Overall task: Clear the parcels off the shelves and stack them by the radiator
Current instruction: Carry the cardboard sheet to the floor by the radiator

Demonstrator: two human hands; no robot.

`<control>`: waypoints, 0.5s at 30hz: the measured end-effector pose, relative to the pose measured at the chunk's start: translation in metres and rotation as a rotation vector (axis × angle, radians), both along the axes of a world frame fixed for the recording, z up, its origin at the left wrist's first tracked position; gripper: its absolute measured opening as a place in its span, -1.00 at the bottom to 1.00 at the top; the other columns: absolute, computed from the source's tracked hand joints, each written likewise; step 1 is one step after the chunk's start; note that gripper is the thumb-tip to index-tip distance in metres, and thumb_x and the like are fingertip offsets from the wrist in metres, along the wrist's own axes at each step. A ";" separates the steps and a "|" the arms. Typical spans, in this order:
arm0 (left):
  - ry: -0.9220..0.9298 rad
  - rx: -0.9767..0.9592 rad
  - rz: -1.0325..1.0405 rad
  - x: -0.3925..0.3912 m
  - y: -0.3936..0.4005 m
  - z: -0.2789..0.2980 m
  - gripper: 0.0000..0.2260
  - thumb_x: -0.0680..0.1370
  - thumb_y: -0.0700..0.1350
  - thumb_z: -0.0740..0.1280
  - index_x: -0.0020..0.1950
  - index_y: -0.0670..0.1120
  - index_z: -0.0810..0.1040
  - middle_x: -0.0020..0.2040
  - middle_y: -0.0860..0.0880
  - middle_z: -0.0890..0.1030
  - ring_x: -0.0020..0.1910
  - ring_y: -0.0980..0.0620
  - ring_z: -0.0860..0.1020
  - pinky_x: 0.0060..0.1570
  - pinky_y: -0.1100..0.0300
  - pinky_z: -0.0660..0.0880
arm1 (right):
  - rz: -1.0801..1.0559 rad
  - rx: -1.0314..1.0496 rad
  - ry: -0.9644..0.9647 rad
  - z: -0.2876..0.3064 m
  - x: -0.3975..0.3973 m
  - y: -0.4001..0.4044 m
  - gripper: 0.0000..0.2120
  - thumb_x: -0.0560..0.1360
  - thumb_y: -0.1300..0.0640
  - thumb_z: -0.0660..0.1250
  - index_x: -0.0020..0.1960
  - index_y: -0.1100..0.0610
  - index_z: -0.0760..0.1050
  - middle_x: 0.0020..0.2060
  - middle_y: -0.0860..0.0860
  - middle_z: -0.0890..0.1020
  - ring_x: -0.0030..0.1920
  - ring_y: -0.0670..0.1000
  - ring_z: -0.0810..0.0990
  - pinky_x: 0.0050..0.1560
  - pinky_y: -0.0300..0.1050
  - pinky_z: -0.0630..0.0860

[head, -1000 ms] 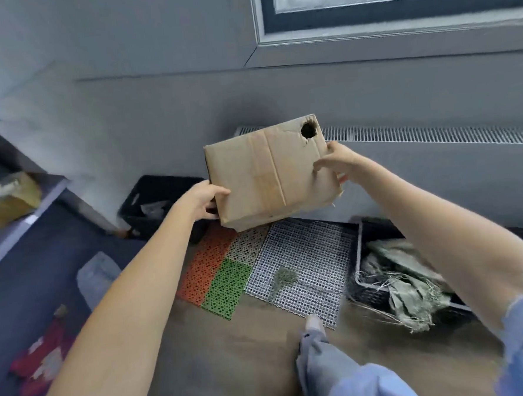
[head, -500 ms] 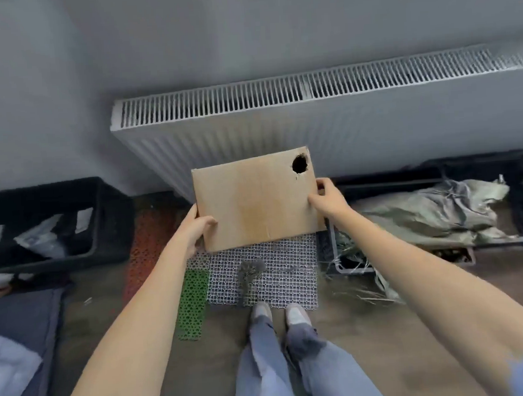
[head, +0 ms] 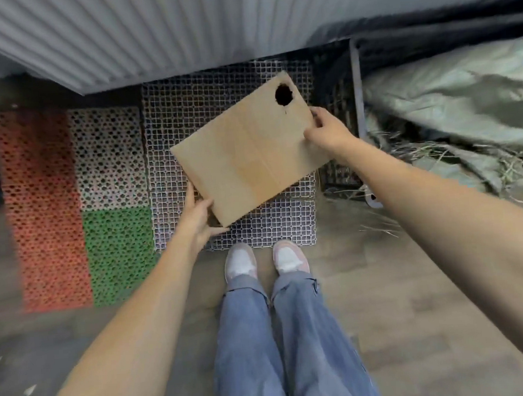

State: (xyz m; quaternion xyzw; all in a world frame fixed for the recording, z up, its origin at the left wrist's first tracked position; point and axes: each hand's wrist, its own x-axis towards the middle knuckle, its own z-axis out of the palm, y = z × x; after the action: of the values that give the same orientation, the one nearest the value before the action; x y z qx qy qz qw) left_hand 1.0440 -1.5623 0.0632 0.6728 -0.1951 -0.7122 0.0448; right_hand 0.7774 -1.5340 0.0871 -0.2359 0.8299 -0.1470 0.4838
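Observation:
A flat brown cardboard parcel (head: 248, 155) with a round hole near its far right corner hangs low over a white grid mat (head: 175, 117), turned at an angle. My left hand (head: 198, 217) grips its near left corner from below. My right hand (head: 329, 131) pinches its right edge. The white ribbed radiator (head: 152, 30) runs across the top of the view, directly above and behind the mat. No shelves are in view.
Red, white and green perforated floor tiles (head: 70, 194) lie left of the grid mat. A wire crate (head: 355, 106) holding grey-green sacks (head: 456, 100) and straw stands at the right. My two feet (head: 265, 260) stand on the wooden floor just before the mat.
My head has tilted down and closer to the radiator. Both hands have lowered the parcel toward the grid mat and turned it clockwise. The black crate at the left has left the view.

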 end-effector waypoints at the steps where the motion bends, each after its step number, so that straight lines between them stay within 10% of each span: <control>1: 0.009 0.011 0.042 -0.003 0.008 -0.017 -0.41 0.63 -0.26 0.08 0.47 0.30 -0.01 0.50 0.03 0.24 0.43 -0.15 0.29 0.12 -0.45 0.31 | 0.055 -0.009 0.025 -0.014 -0.004 -0.009 -0.46 0.51 0.20 0.19 0.47 0.07 0.19 0.36 0.08 0.40 0.34 0.11 0.36 0.30 -0.04 0.31; 8: 0.051 0.070 0.059 -0.054 0.034 -0.093 -0.34 0.62 -0.26 0.13 0.51 0.21 -0.16 0.52 -0.01 0.21 0.44 -0.08 0.30 0.21 -0.34 0.33 | 0.332 0.010 0.197 -0.085 -0.027 -0.039 -0.54 0.54 0.22 0.10 0.45 0.13 0.26 0.39 0.11 0.40 0.38 0.11 0.36 0.34 -0.12 0.27; 15: -0.367 -0.213 -0.196 -0.083 -0.036 -0.096 -0.20 0.47 -0.23 0.36 0.53 0.07 -0.06 0.52 -0.13 0.09 0.41 -0.15 0.28 0.36 -0.11 0.32 | -0.410 0.225 0.196 -0.103 0.038 0.025 -0.52 0.56 0.14 0.21 0.40 0.28 0.20 0.30 0.16 0.38 0.26 0.14 0.43 0.21 -0.06 0.40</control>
State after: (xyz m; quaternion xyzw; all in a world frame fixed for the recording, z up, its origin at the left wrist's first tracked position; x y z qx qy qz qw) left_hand 0.9615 -1.5980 -0.0323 0.7604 -0.3387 -0.5541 0.0099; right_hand 0.8154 -1.5088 -0.0154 -0.0205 0.9144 -0.1251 0.3844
